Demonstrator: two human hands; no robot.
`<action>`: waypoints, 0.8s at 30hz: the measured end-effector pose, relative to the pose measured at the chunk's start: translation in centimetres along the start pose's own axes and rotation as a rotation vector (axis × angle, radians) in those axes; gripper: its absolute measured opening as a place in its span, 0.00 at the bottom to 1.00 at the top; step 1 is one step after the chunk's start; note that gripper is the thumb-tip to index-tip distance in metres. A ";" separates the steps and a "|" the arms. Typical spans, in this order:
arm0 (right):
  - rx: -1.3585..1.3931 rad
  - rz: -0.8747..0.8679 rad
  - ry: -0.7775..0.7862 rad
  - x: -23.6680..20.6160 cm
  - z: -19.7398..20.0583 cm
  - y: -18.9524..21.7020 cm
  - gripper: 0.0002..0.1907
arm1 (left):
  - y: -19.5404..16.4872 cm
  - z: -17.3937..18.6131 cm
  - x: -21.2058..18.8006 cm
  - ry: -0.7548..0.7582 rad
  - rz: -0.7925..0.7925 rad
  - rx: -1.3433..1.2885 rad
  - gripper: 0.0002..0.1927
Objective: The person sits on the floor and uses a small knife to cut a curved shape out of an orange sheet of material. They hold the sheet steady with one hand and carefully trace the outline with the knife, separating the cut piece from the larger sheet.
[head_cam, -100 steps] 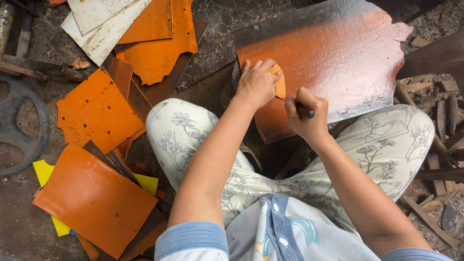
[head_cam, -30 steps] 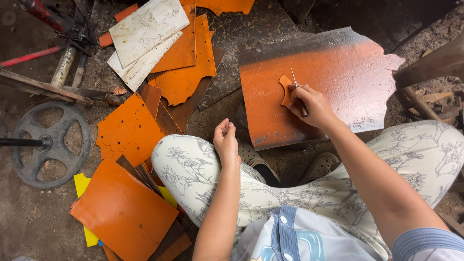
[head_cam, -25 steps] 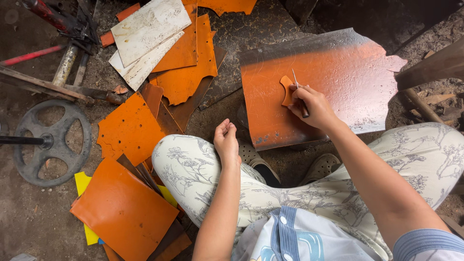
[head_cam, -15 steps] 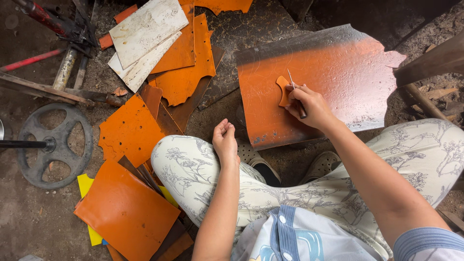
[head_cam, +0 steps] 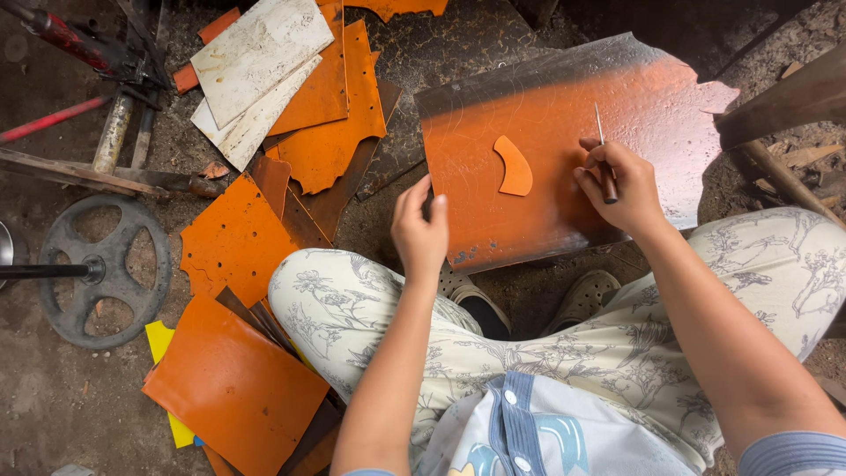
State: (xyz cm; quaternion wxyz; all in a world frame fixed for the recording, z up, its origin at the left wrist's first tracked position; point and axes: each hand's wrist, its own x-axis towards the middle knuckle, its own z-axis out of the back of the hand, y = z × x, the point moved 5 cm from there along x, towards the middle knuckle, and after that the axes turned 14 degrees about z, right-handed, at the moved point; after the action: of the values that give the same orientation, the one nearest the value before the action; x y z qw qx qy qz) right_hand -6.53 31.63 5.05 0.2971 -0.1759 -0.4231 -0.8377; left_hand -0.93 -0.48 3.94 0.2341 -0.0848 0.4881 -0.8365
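Right hand [head_cam: 617,181] grips awl [head_cam: 603,152] (tip hidden); left hand [head_cam: 421,231] loosely curled, empty.

Before our knees the big orange sheet [head_cam: 564,150] lies mostly bare; only the small curved cutout [head_cam: 514,166] sits on it, between our left hand [head_cam: 421,231] at its near left edge and our right hand [head_cam: 617,181] holding a thin pointed tool [head_cam: 603,154]. Left of it, a strip of dirt floor [head_cam: 414,53] is open. Farther left, stacked orange and white offcuts [head_cam: 291,88], an iron wheel [head_cam: 104,269] and metal rods [head_cam: 115,132] crowd the floor. Wooden scraps [head_cam: 775,163] hem in the right.
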 end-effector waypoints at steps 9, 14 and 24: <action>0.066 -0.236 -0.112 -1.4 0.1 -1.5 0.09 | -5.9 -8.8 2.6 0.338 -0.310 0.576 0.51; 0.073 -0.195 -0.125 -1.8 -0.2 -2.1 0.09 | -5.4 -10.2 2.4 0.366 -0.374 0.710 0.46; 0.419 -0.202 -0.141 -0.6 -2.9 -5.7 0.27 | -4.2 -11.1 2.5 0.296 -0.401 0.708 0.43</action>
State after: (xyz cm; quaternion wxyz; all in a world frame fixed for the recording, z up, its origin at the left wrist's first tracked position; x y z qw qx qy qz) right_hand -9.90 32.19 -0.41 0.2115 -0.1251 -0.6228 -0.7428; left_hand -8.52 8.75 1.70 0.0093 0.0283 0.1733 -0.9844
